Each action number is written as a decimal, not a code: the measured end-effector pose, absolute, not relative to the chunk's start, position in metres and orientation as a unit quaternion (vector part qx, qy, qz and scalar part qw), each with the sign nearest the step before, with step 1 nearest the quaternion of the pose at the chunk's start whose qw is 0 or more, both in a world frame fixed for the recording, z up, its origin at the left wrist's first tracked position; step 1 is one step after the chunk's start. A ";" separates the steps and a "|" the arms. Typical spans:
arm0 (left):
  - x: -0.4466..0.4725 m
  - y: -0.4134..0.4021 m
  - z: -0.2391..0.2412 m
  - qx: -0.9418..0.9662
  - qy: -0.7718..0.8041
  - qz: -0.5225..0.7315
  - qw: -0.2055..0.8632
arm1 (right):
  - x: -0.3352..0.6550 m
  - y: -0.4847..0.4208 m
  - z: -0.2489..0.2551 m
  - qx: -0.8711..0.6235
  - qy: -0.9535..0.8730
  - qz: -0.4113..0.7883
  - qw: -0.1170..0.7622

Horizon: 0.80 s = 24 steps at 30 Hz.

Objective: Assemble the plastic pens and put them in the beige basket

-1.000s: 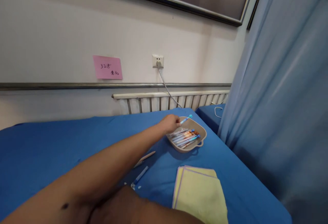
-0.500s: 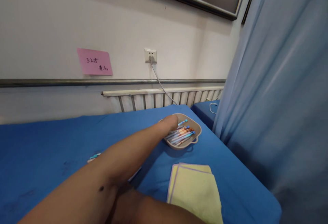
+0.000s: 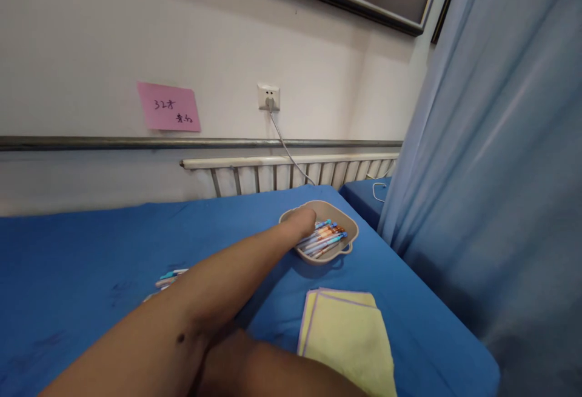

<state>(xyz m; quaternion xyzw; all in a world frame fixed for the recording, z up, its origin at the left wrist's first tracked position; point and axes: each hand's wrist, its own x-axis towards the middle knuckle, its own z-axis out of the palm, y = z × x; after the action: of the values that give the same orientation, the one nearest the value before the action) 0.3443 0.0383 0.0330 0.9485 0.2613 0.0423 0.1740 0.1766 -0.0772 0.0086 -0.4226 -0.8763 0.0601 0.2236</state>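
Note:
My left hand [image 3: 302,221] reaches far across the blue-covered table [image 3: 91,251] into a beige tray [image 3: 351,227]. The tray holds several blue and orange pens [image 3: 328,239] lying side by side. The hand rests on the near ends of those pens, its back toward me and its fingers hidden. My right hand is out of view; only a forearm [image 3: 273,373] lies along the bottom edge. A few loose pens [image 3: 170,276] lie on the cover to the left of my arm.
A folded yellow cloth [image 3: 345,336] lies near the front right of the table. A blue curtain [image 3: 491,173] hangs close on the right. Behind the table are a radiator [image 3: 291,173], a wall socket [image 3: 268,97] with a cable, and a pink note [image 3: 169,106].
A second ago my left hand held a blue pen above the tray. It has lowered onto the pens in the tray, and that pen no longer sticks out of the hand.

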 end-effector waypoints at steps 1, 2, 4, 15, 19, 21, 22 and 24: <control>0.341 0.037 0.036 0.950 0.263 0.042 0.166 | 0.177 -0.077 0.009 -0.423 -0.875 0.063 0.227; 0.336 0.036 0.041 0.951 0.264 0.043 0.158 | 0.177 -0.077 0.010 -0.429 -0.870 0.064 0.234; 0.319 0.036 0.055 0.952 0.259 0.063 0.153 | 0.176 -0.077 0.011 -0.455 -0.851 0.065 0.252; 0.040 0.028 0.071 0.839 0.429 0.242 0.232 | 0.173 -0.091 0.006 -0.508 -0.802 0.061 0.307; -0.034 0.011 0.021 0.758 0.516 0.269 0.295 | 0.171 -0.093 0.000 -0.516 -0.793 0.064 0.319; -0.051 0.005 0.003 0.727 0.526 0.289 0.333 | 0.171 -0.095 -0.002 -0.520 -0.786 0.078 0.324; -0.055 0.003 -0.003 0.717 0.527 0.294 0.348 | 0.170 -0.095 -0.003 -0.523 -0.783 0.086 0.326; -0.057 0.001 -0.011 0.708 0.521 0.305 0.367 | 0.170 -0.097 -0.003 -0.526 -0.777 0.099 0.332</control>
<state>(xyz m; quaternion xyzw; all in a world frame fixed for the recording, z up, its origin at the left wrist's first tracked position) -0.0567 0.0010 -0.0106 0.7078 0.5205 0.3053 0.3673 0.1702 -0.0968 -0.0032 -0.5260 -0.7768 0.0991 0.3317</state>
